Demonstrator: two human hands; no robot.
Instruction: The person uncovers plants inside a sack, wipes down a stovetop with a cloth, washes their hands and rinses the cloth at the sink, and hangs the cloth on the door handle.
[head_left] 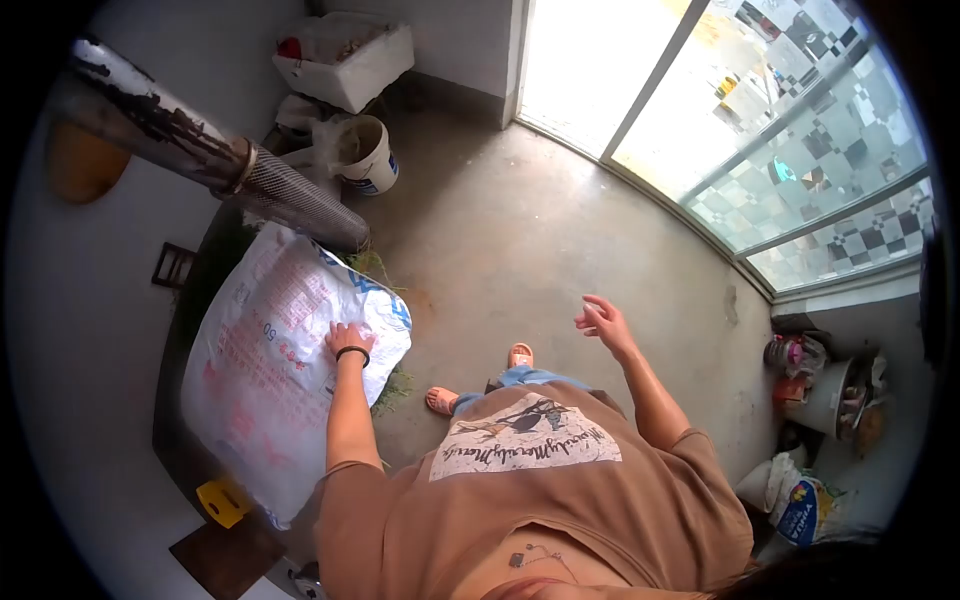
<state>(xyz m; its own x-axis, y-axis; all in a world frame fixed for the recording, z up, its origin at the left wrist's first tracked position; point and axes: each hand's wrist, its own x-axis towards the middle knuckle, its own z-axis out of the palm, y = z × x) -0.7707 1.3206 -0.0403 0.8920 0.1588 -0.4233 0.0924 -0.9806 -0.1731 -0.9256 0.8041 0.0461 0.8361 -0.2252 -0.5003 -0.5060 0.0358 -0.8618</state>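
Note:
My left hand [348, 341], with a dark band at the wrist, lies on a large white woven plastic sack [265, 370] with red and blue print. Its fingers are spread over the sack's surface near the right edge. Green plant stems [392, 388] poke out from beneath the sack. My right hand [605, 324] hangs in the air over the floor, away from any object, its fingers loosely bent and apart.
A metal pipe with a perforated end [300, 192] slants above the sack. Behind stand a white bucket [372, 160] and a foam box [350, 62]. A yellow object [222, 502] lies at lower left. Glass sliding doors [700, 150] and a cluttered bin [825, 395] are on the right.

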